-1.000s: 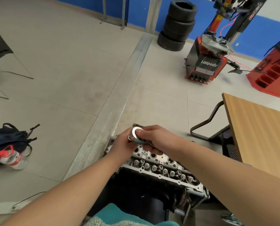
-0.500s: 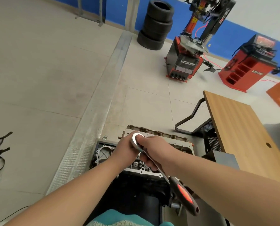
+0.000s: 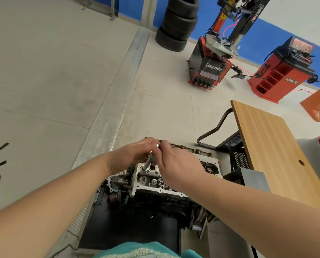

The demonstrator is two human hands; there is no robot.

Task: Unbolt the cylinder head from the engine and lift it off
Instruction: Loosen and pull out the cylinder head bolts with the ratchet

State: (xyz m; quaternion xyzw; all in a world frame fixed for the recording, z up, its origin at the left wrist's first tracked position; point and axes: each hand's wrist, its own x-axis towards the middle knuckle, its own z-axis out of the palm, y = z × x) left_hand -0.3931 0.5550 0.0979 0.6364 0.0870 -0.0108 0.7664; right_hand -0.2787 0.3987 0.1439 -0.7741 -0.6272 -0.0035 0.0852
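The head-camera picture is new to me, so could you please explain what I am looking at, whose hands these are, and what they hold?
The camera sits on a person's head and looks forward and down, so the two bare arms reaching in from the bottom are the wearer's own. Below them is a car engine with its cylinder head on top, the pale metal part with round holes. The left hand and right hand meet over its far-left end and together grip a socket tool, whose metal shaft stands in a bolt hole. Its handle is hidden by the hands. To the right stands a wooden table. Farther off are stacked tyres and a red tyre changer.
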